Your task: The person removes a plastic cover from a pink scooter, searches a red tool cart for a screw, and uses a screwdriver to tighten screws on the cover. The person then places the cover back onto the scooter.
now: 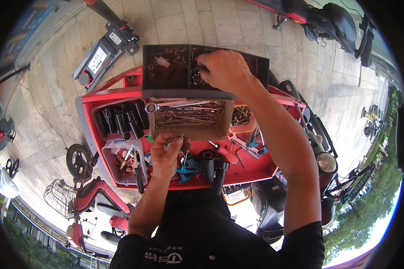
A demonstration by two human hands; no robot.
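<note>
My left hand [165, 150] is over the front part of a red tool tray [258, 168], thumb and fingers pinched on a small metal piece [182, 137], too small to name for sure. My right hand [224, 69] reaches forward into the middle compartment of a black divided box [166, 85] of loose screws and small hardware. Its fingers are bent together among the screws [195, 74]; whatever they hold is hidden. Between the hands lies an open cardboard box [215, 131] with several wrenches [188, 110] side by side.
Black sockets [121, 121] fill a bin at the left, with a clear tub [121, 172] of small parts before it. An orange container [242, 119] of hardware and a red-handled screwdriver [224, 153] are at the right. Scooters [105, 54] stand around on the paving.
</note>
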